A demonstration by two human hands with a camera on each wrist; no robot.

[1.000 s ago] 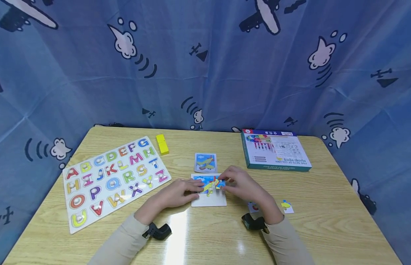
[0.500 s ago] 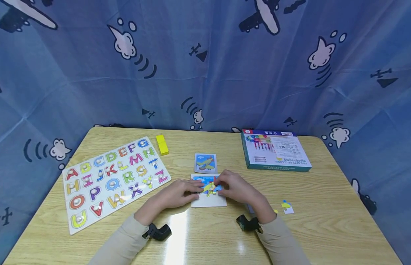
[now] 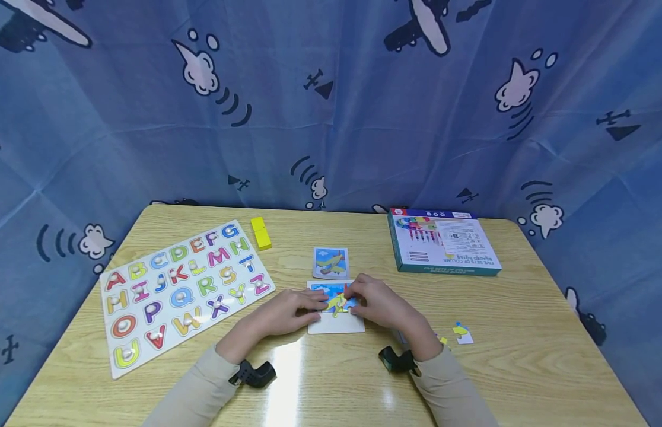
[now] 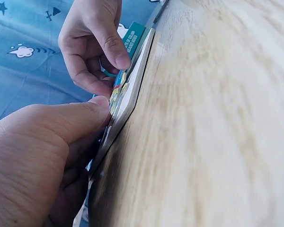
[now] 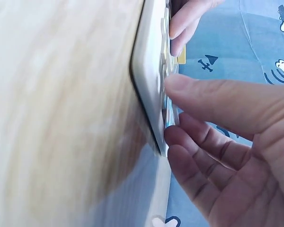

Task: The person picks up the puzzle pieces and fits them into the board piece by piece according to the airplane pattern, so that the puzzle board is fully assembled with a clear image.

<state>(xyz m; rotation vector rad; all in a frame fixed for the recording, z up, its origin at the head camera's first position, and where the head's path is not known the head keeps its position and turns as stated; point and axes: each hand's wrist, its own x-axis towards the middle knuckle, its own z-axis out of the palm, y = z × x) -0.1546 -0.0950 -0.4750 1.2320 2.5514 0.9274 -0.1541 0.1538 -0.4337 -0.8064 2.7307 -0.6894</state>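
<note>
A small white puzzle board (image 3: pixel 336 324) lies in the middle of the table, its upper part covered by joined pieces of a yellow airplane picture (image 3: pixel 336 302). My left hand (image 3: pixel 290 311) rests on the board's left side, fingers extended over the pieces. At the right side, my right hand (image 3: pixel 381 302) holds a puzzle piece (image 3: pixel 353 303) between thumb and fingers, down against the others. In the right wrist view the right thumb (image 5: pixel 180 87) touches the pieces while the fingertips sit by the board's edge. Most of the held piece is hidden.
A matching airplane picture card (image 3: pixel 331 263) lies just behind the board. Loose puzzle pieces (image 3: pixel 463 334) lie right of the right forearm, partly hidden by it. A letter board (image 3: pixel 187 290) and yellow blocks (image 3: pixel 261 233) are at left; a flat box (image 3: pixel 443 242) is back right.
My right hand has moved a little left, bringing its puzzle piece from the board's right edge in against the joined pieces. The left hand has stayed in place.
</note>
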